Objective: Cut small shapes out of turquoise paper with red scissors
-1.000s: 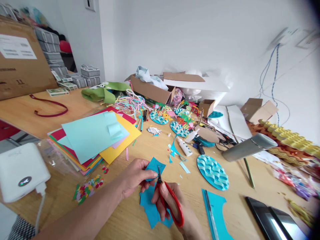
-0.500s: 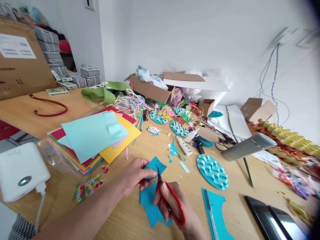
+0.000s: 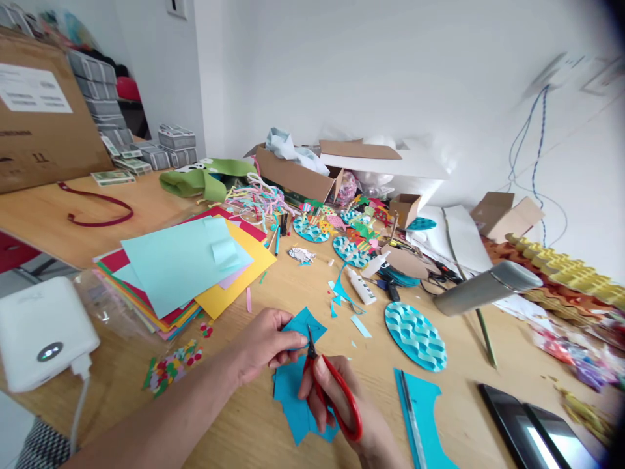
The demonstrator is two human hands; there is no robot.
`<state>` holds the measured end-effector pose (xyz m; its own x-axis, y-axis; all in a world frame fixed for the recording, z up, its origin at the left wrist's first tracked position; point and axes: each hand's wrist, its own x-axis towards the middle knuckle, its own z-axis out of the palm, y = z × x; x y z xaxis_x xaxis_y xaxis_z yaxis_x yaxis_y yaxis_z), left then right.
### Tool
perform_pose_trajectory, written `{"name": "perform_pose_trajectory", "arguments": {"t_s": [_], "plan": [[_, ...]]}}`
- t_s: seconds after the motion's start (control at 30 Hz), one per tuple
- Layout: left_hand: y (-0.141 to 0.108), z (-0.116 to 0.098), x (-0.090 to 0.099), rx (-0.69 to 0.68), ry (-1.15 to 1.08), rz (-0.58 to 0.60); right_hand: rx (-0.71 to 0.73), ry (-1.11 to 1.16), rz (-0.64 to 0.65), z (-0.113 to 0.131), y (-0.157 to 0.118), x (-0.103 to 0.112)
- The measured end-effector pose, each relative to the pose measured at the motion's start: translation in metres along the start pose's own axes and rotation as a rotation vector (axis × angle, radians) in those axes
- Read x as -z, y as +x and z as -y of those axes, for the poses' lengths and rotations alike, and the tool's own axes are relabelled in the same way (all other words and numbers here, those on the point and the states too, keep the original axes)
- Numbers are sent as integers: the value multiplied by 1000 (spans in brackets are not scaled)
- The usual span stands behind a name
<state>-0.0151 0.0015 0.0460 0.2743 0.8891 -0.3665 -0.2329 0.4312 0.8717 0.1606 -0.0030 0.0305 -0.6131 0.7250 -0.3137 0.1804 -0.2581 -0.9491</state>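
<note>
A wooden table (image 3: 244, 433) carries a stack of coloured paper (image 3: 176, 260) on the left, a small heap of paper dots (image 3: 173, 368) just beside it. Jagged blue paper (image 3: 291, 409) lies nearer the middle. To the right rest a wavy-patterned oval (image 3: 415, 335), a glue bottle (image 3: 361, 288), a grey flask (image 3: 481, 290) and two flat black devices (image 3: 508, 420).

Lower blue paper (image 3: 291, 393) partly hidden

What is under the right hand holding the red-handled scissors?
Blue paper on the table, its left and lower edges showing past the right hand. What the hand and scissors cover can't be seen, including the paper's full outline.
</note>
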Motion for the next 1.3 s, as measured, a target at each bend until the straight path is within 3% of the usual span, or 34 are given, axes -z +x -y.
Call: {"name": "perform_pose_trajectory", "arguments": {"t_s": [0.6,1.3], "plan": [[3,3,1,22,-60,-70,-1,32,-10,2,1,-1],[2,1,1,24,-43,-17,-1,-13,-12,3,0,0]]}}
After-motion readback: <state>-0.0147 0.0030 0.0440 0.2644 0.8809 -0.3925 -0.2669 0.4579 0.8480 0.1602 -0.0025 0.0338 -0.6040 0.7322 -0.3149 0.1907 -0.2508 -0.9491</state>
